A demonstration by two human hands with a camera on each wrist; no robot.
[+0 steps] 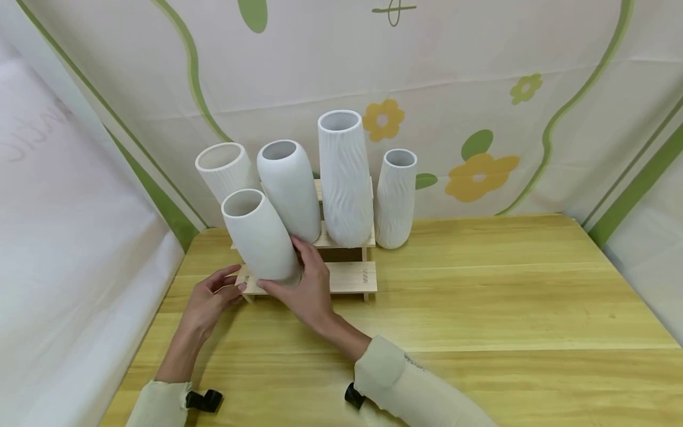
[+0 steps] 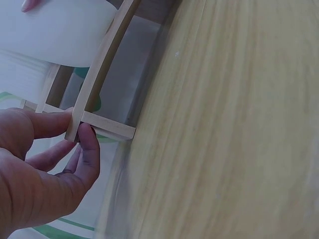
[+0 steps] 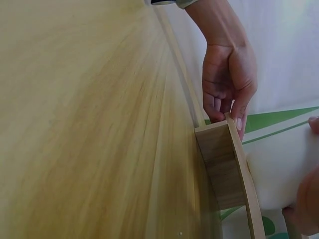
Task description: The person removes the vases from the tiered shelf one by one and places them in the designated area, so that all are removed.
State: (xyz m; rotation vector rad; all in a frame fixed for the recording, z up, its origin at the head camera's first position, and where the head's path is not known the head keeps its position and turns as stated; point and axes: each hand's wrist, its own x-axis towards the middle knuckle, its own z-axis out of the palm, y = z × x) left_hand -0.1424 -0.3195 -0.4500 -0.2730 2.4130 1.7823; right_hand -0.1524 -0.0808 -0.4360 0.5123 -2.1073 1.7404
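Observation:
A stepped wooden stand (image 1: pixel 349 276) carries white vases on its tiers. My right hand (image 1: pixel 309 287) grips a smooth white vase (image 1: pixel 258 237) low on its body, thumb at the front and fingers round the right side. That vase stands on the lowest step near its left end, its mouth leaning left in the head view. With thumb and fingertips my left hand (image 1: pixel 208 302) pinches the left end of this step; the left wrist view shows the board (image 2: pixel 102 64) between them. In the right wrist view the held vase (image 3: pixel 279 169) rises beside the step's edge.
Behind stand a ribbed vase (image 1: pixel 226 172) at left, a smooth vase (image 1: pixel 290 190) and a tall wavy vase (image 1: pixel 345 178). A shorter textured vase (image 1: pixel 396 198) stands just right of the stand. The wooden table (image 1: pixel 507 308) reaches a printed cloth backdrop (image 1: pixel 299 71).

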